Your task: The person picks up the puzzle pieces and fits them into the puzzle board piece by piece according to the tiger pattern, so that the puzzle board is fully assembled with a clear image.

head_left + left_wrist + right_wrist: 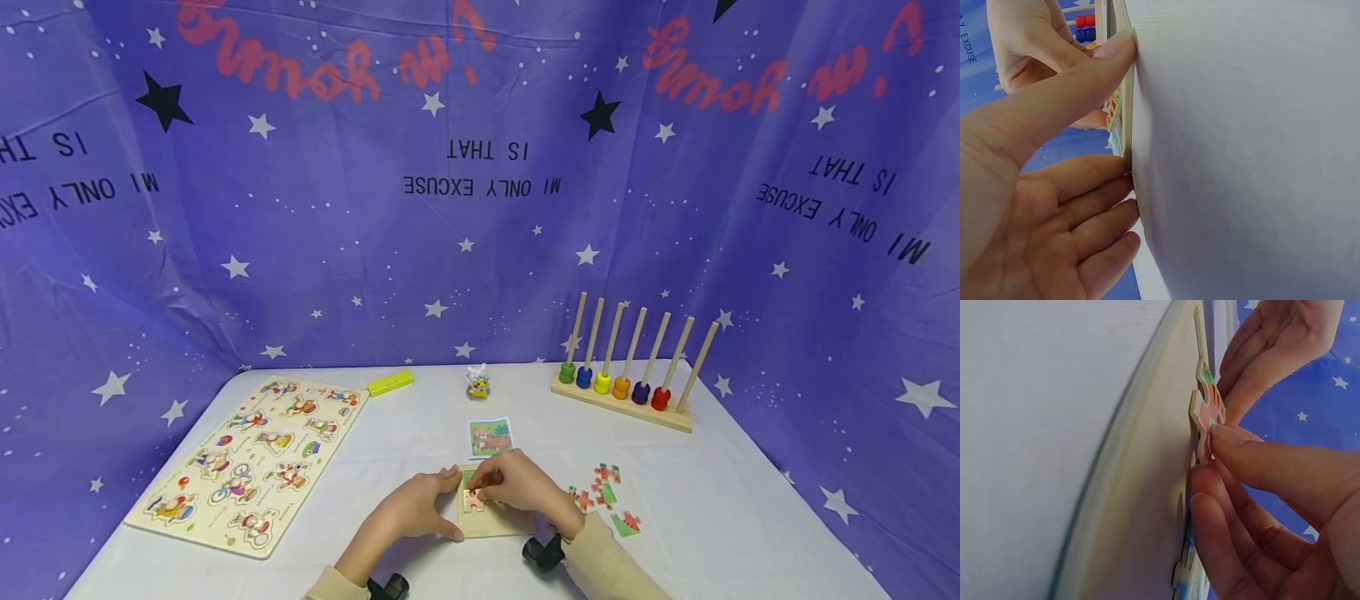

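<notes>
A small wooden jigsaw tray (498, 523) lies flat on the table, with green and pink pieces in its upper left part. My left hand (420, 504) holds the tray at its left side, thumb at the near corner and fingers against the far end. Between thumb and fingertips, my right hand (517, 479) pinches a pink jigsaw piece (1210, 415) at the tray's left part. In the right wrist view this piece stands slightly proud of the tray's surface. Several loose jigsaw pieces (603, 494) lie right of the tray, partly hidden by the right wrist.
Beyond the tray lies a picture card (491, 437), with a small toy figure (477, 382) behind it. A peg puzzle board (255, 458) and a yellow block (391, 383) are on the left. The bead-and-peg stand (622, 400) is at the back right.
</notes>
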Demonstrator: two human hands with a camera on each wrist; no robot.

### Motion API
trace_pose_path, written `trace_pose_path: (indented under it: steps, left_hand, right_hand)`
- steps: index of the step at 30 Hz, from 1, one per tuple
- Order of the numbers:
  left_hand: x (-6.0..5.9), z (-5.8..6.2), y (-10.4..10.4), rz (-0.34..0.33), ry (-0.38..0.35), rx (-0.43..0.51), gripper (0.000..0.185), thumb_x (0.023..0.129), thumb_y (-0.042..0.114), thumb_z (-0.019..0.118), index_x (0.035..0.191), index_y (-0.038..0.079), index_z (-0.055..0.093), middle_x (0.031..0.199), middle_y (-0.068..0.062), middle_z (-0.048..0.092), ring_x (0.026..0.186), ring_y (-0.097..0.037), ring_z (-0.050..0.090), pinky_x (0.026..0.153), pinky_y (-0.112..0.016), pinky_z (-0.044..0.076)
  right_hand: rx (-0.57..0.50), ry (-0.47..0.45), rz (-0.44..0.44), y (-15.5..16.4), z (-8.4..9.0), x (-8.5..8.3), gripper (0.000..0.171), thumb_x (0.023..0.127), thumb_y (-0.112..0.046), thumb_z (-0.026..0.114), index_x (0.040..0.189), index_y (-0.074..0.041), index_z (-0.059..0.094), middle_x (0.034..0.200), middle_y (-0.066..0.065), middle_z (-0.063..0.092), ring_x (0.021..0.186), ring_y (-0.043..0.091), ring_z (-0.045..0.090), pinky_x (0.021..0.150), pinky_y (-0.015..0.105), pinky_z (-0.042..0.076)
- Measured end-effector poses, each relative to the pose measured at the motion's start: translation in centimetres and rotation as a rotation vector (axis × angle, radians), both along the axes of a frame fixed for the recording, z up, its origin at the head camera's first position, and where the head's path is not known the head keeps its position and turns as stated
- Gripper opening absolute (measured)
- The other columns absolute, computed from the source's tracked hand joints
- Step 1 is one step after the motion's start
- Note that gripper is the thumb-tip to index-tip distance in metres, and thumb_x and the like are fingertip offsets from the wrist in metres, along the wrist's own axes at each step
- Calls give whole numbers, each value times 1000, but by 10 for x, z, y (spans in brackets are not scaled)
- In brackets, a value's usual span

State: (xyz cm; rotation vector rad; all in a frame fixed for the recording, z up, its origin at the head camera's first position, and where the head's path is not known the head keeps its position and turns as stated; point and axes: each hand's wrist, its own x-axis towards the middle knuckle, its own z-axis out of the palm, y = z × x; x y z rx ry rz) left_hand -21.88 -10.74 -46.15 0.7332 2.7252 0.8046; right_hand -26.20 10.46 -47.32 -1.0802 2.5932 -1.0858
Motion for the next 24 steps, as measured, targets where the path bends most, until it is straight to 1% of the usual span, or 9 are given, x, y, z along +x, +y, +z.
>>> trace_pose_path:
  steps: [2,7,12,16,24]
  left_hand:
    - [0,0,0,-1,-6,6,90,65,36,86,135,-5,50,144,-20,45,129,-40,45,107,-53,36]
    - [1,1,0,0,-13,2,89,65,36,86,136,-5,50,144,-20,44,129,-41,44,107,-53,36]
    - [0,1,0,1,-12,-6,89,65,37,86,136,-4,50,144,-20,44,129,-41,44,107,-53,36]
    - [0,1,0,-1,-7,-3,88,66,36,86,136,-5,50,144,-20,45,129,-41,44,106,-54,36]
    - [0,-1,0,6,-12,-4,88,66,36,86,136,-4,50,144,-19,45,129,-41,44,106,-54,36]
  right_hand:
    - [1,-5,-4,0,0,0,9,81,-6,76,89,-10,76,77,-5,70,54,-2,46,48,14,39]
    - [14,-6,-10,0,1,0,10,81,-8,77,91,-11,77,77,-6,70,57,-2,50,51,14,43]
    - [25,-19,13,0,4,3,20,76,-6,81,95,-8,75,82,-4,70,61,0,54,55,16,48]
    - [38,-28,6,-2,4,4,25,72,-4,83,96,-7,75,83,-3,70,60,1,53,55,16,48]
    - [45,0,-16,-4,5,6,22,73,-3,83,93,-9,75,79,-5,69,59,1,52,55,15,47]
